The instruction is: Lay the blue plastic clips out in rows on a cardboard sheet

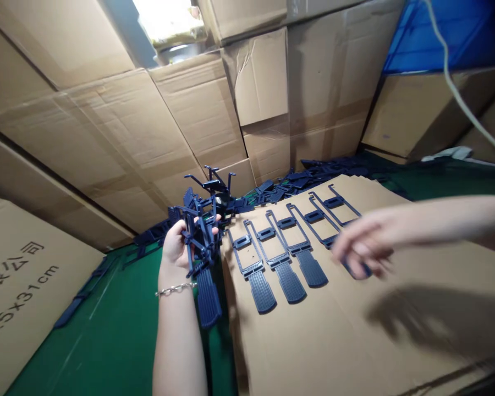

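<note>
My left hand (177,247) is wrapped round a tangled bunch of dark blue plastic frame parts (208,300), with one ribbed paddle end hanging down. Several matching parts lie side by side on a cardboard sheet (297,352); each has a slim open frame with hooked ends and a ribbed flat plate, such as the leftmost part (263,291). Over the right end of this row is my right hand (367,242), blurred by motion, its fingers bent downward. It partly covers the plates of the last parts, and whether it grips one is unclear.
Behind the sheet a heap of loose dark blue parts (297,179) lies on a green surface (119,308). Stacked cardboard boxes (119,126) form a wall at the back. A printed carton (33,286) stands at left. A white cable (449,71) hangs at upper right.
</note>
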The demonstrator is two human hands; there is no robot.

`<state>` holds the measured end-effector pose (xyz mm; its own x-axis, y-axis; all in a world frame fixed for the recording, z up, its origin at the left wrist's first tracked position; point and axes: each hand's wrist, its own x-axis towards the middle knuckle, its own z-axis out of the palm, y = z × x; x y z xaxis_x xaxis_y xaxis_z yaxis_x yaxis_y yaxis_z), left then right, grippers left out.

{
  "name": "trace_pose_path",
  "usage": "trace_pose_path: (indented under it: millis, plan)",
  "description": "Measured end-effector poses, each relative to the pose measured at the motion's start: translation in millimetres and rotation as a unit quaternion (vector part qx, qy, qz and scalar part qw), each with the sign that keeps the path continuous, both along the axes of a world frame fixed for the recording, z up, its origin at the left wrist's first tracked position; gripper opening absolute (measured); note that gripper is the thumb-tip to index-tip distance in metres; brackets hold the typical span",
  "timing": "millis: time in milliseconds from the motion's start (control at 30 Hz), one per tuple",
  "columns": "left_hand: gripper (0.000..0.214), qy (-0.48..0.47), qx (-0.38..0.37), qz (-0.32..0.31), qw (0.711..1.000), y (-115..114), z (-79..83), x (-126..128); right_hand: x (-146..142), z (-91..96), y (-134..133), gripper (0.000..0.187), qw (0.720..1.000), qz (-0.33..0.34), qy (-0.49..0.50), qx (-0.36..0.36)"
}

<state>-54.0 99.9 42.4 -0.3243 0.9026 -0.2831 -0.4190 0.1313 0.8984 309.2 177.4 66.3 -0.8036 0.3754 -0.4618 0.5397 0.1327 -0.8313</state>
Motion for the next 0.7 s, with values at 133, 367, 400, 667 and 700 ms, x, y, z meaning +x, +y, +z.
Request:
trace_pose_path:
  millis: [133, 367, 400, 667, 700]
  plan:
    - [0.020, -0.025, -0.009, -0.039, 0.999, -5, 9.2, 7, -88, 10.3, 55, 0.057, 0.980, -0.105, 0.120, 0.116]
    - [0.015, -0.011, -0.018, -0.053, 0.998, -5, 11.4, 24, -207, -26.8, 96, 0.063, 0.935, -0.181, 0.166, 0.257]
    - [0.015, -0.011, -0.021, -0.058, 0.998, -5, 11.0, 26, -214, -31.8, 99, 0.045, 0.931, -0.186, 0.180, 0.258]
    - [0.012, -0.030, -0.027, -0.070, 0.997, 0, 3.6, 31, -226, -29.1, 118, 0.014, 0.895, -0.273, 0.246, 0.253]
    - [0.011, -0.034, -0.024, -0.071, 0.997, 0, 3.5, 31, -227, -26.0, 123, 0.013, 0.891, -0.292, 0.244, 0.246]
